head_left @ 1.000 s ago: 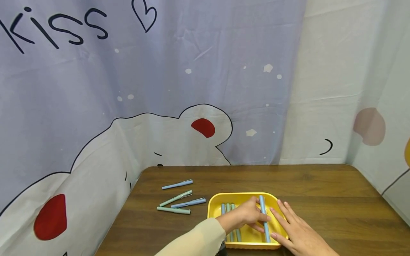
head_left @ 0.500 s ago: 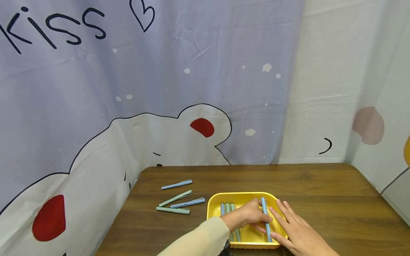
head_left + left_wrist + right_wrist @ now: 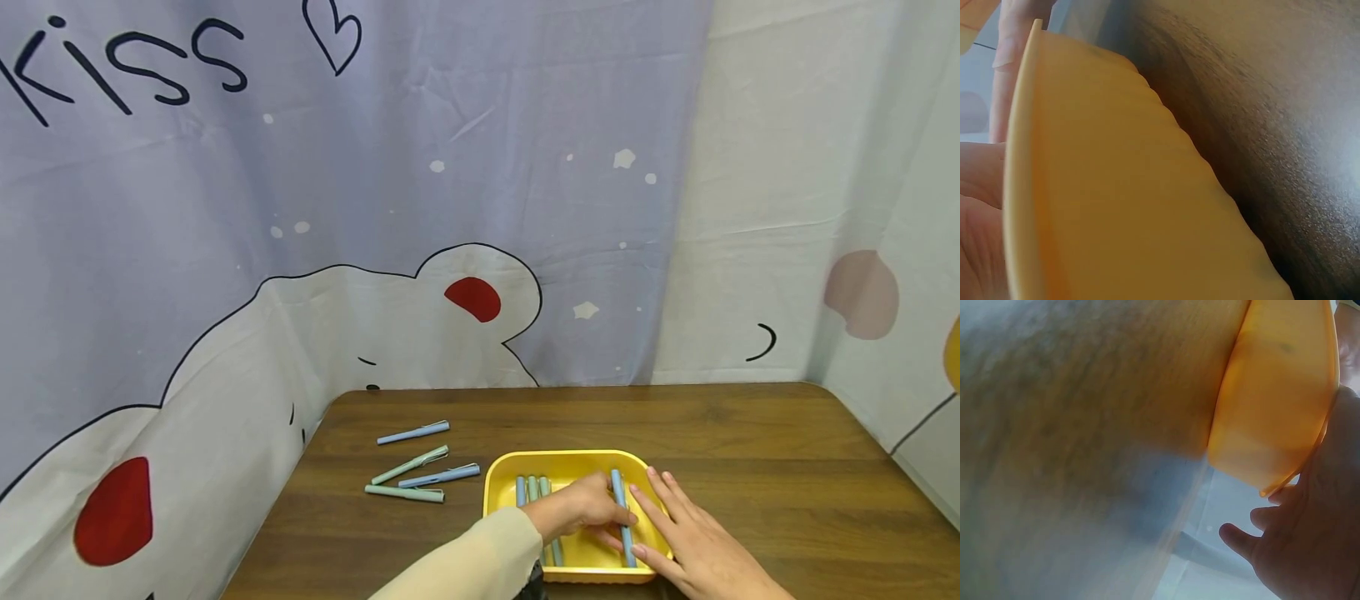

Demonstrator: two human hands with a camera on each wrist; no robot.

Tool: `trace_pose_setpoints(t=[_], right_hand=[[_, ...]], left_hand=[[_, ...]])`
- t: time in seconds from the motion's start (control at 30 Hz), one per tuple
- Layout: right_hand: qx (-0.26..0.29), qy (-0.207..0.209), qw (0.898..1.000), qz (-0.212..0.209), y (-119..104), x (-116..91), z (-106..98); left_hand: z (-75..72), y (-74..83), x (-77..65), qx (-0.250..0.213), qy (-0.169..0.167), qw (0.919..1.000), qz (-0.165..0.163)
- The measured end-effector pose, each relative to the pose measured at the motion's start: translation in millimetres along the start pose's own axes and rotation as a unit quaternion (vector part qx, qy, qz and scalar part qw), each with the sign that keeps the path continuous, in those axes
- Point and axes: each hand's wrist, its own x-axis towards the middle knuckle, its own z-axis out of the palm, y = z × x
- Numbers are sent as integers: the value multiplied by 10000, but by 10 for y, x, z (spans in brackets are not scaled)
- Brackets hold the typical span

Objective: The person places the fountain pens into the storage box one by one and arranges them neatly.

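A yellow tray stands on the wooden table, and my left hand reaches down into it. Thumb and fingers of that hand hold a light blue pen lengthwise along the tray's right side. My right hand lies across the right rim with fingers spread straight, its thumb tip at the pen's near end. On the tray's left side lie a blue pen and two green pens, side by side and partly hidden by my left forearm. The right wrist view shows my right hand along the tray's outer wall.
Left of the tray, several capped pens lie loose on the table: a blue pen at the back, a green pen, another blue pen and a green pen. A printed curtain hangs behind.
My left hand has shifted slightly right with the blue pen, and the pen's far end has come down lower in the tray. The right hand stays almost still.
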Motion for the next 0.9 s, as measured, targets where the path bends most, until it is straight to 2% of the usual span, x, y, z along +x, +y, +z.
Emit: trace_pose_setpoints(t=[0.2,0.43,0.6,0.77,0.9], right_hand=[[196,-287,9991,257,-11,23,-23],[107,-172,9996,195,-11,18,-12],[86,-168,9996,211,-15,18,-10],[187,-300,9985,407,-27,21,-21],[235,-339,9980,489,-32,22,-26]], left_hand=[[8,-40,13,-97,109,9999,-34],[9,-58,20,-165,177,9997,-70],[22,-64,14,-51,288,9995,-144],[35,-72,-11,52,306,9992,-250],[31,-64,-37,289,326,9987,-280]])
